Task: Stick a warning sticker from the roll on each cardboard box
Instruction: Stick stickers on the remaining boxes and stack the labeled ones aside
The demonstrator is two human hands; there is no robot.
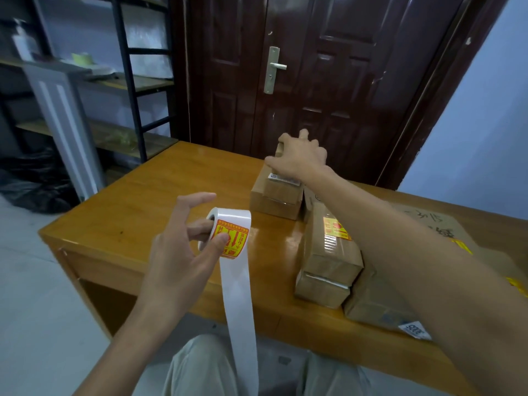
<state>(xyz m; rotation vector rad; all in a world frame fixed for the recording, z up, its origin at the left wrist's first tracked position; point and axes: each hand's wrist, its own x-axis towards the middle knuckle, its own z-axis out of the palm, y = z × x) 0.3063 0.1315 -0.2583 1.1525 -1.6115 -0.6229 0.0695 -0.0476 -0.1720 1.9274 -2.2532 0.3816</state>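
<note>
Over the desk (pixel 160 195), left hand (pixel 183 252) holds roll (pixel 228 227).

Small packing or storage room, office-like: wooden desk (pixel 148 195) stacked with taped cardboard parcels (pixel 328 252), metal shelving (pixel 128 81) with supplies, black rubbish bag (pixel 31 184) on tiled floor, dark panelled door (pixel 314 67) behind.
</note>
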